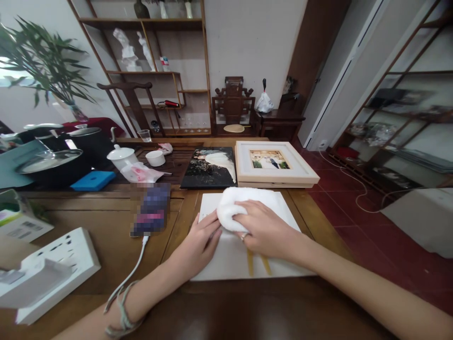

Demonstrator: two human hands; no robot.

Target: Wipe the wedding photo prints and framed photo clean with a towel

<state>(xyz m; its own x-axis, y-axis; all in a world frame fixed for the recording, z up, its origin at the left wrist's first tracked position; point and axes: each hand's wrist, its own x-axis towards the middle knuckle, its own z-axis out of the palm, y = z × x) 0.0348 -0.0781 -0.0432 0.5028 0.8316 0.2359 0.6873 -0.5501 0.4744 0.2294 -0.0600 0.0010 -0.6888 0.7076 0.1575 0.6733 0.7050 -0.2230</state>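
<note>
A white board (212, 257), with some small dark marks near its upper left, lies flat on the wooden table. Two yellow strips (250, 262) show on its lower part. My right hand (264, 226), wearing a ring, is closed on a bunched white cloth (230, 205) and presses it on the board. The cloth hides part of the board's upper half. On the board's left side rests my left hand (201, 243), its fingers stretched out and the tips at the cloth's left edge; nothing shows in it.
Beyond the board are a dark picture panel (212, 165) and a pale wooden photo frame (278, 174). To the left lie a phone (152, 210) with a white cable (136, 264), a power strip (60, 269), a blue block (92, 180), a lidded cup (122, 156) and a pan (53, 165).
</note>
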